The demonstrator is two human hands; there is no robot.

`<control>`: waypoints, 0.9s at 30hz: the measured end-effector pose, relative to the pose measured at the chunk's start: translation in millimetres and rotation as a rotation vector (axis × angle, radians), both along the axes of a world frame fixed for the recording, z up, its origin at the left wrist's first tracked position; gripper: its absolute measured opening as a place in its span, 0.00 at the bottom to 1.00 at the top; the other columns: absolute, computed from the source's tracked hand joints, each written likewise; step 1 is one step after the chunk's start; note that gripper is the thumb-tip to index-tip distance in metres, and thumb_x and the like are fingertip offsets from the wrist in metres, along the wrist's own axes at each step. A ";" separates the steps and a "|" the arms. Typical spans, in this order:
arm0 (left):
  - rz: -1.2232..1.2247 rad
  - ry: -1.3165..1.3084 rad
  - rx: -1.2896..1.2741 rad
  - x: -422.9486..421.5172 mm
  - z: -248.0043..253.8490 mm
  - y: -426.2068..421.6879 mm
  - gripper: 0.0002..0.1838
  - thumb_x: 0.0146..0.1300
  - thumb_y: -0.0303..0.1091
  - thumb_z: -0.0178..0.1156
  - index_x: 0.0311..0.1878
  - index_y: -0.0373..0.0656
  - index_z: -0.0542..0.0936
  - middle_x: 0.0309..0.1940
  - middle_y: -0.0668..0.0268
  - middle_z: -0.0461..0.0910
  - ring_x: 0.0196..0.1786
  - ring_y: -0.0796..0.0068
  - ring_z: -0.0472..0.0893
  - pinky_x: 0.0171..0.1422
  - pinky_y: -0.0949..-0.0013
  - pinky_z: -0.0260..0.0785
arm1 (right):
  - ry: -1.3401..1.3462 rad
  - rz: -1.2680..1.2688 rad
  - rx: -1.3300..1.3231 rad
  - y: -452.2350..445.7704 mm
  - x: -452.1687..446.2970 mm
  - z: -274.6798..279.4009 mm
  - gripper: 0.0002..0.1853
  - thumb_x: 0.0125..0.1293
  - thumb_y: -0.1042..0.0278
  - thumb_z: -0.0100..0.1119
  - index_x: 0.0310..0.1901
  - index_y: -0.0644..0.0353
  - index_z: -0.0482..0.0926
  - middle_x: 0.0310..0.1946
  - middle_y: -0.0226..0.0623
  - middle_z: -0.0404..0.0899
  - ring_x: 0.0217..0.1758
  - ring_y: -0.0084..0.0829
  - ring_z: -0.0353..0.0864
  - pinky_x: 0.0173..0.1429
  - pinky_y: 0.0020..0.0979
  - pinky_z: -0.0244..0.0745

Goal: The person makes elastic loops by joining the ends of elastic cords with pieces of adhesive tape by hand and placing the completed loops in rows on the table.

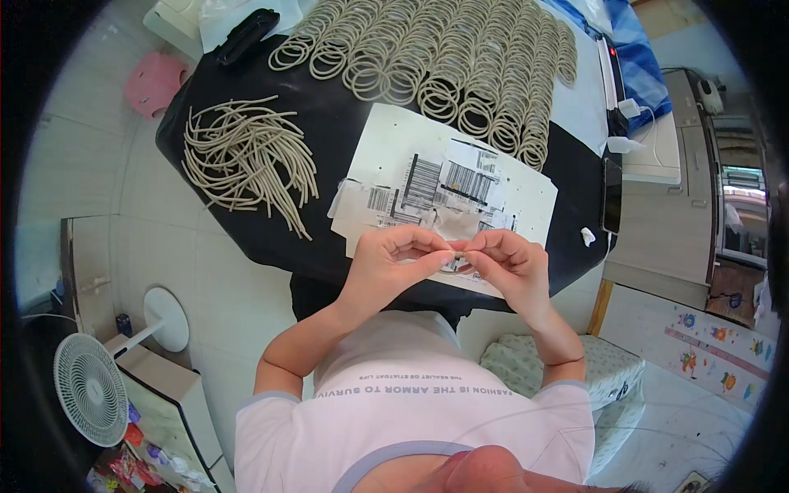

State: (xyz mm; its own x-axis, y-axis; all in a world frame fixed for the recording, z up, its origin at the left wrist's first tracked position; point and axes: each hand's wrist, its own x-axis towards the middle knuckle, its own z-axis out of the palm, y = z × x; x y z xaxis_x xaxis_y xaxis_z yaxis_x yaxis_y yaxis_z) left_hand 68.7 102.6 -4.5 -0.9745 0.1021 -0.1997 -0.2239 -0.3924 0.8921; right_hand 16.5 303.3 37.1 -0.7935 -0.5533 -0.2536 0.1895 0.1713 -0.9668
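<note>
My left hand (400,259) and my right hand (507,261) meet over the near edge of a white sheet with printed barcode labels (378,168). Thumb and fingers of each pinch a beige cord (458,255), of which only a short piece shows between the fingertips. Most of that cord is hidden by the fingers, so I cannot tell whether its ends are joined. Left of the sheet lies a loose pile of cut beige cords (246,160). Beyond it, many beige cord rings (448,62) overlap in long rows.
The table has a black cover (329,111). A black case (248,37) lies at its far left corner. Along the right edge are a phone (611,195) with a cable and a white scrap (588,237). On the floor side stand a white fan (92,390) and a pink stool (154,85).
</note>
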 end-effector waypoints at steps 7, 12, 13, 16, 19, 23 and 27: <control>0.006 -0.016 -0.006 -0.2 3.8 -0.3 0.07 0.61 0.22 0.66 0.41 0.31 0.83 0.38 0.62 0.84 0.41 0.80 0.82 0.51 0.76 0.75 | -0.011 -0.006 -0.019 -0.2 -0.2 -0.8 0.07 0.70 0.78 0.56 0.46 0.72 0.77 0.48 0.43 0.84 0.44 0.21 0.83 0.50 0.23 0.80; 0.013 0.000 -0.008 -0.2 0.7 0.4 0.07 0.61 0.22 0.66 0.42 0.31 0.83 0.38 0.62 0.84 0.41 0.81 0.82 0.50 0.76 0.75 | -0.005 -0.008 -0.020 0.2 -0.5 -2.7 0.07 0.70 0.78 0.56 0.46 0.72 0.77 0.48 0.44 0.84 0.44 0.21 0.83 0.50 0.23 0.80; 0.011 -0.003 0.000 -0.2 0.5 0.4 0.07 0.61 0.22 0.66 0.42 0.31 0.83 0.38 0.62 0.84 0.41 0.81 0.82 0.50 0.76 0.75 | 0.001 -0.003 -0.009 0.6 -0.6 -2.7 0.07 0.70 0.78 0.56 0.46 0.72 0.77 0.48 0.44 0.84 0.45 0.21 0.83 0.50 0.23 0.80; 0.009 -0.004 0.016 -0.6 0.8 0.4 0.07 0.61 0.21 0.66 0.42 0.31 0.83 0.39 0.61 0.85 0.41 0.80 0.82 0.50 0.76 0.75 | 0.007 -0.006 -0.008 0.8 -0.3 -2.3 0.07 0.70 0.78 0.56 0.47 0.72 0.77 0.48 0.44 0.84 0.45 0.22 0.83 0.50 0.23 0.80; 0.014 0.006 0.016 -1.1 1.8 0.6 0.07 0.61 0.21 0.65 0.42 0.30 0.83 0.39 0.60 0.85 0.42 0.80 0.82 0.51 0.76 0.75 | -0.001 -0.036 -0.046 -2.2 2.9 -1.8 0.07 0.70 0.79 0.56 0.47 0.72 0.77 0.48 0.44 0.84 0.45 0.22 0.83 0.50 0.23 0.81; 0.020 0.004 0.013 -0.8 0.7 1.6 0.06 0.62 0.20 0.64 0.42 0.30 0.82 0.40 0.59 0.85 0.43 0.78 0.82 0.52 0.75 0.75 | 0.025 -0.057 -0.030 -2.8 6.7 -3.9 0.07 0.70 0.79 0.55 0.47 0.72 0.76 0.48 0.44 0.83 0.45 0.23 0.83 0.50 0.24 0.82; 0.035 0.020 -0.001 -0.3 -2.8 2.5 0.06 0.62 0.19 0.63 0.42 0.30 0.82 0.40 0.58 0.85 0.44 0.76 0.82 0.53 0.74 0.75 | 0.021 -0.085 -0.067 -4.5 10.0 -6.4 0.08 0.71 0.80 0.54 0.48 0.72 0.76 0.48 0.43 0.83 0.47 0.23 0.83 0.50 0.25 0.82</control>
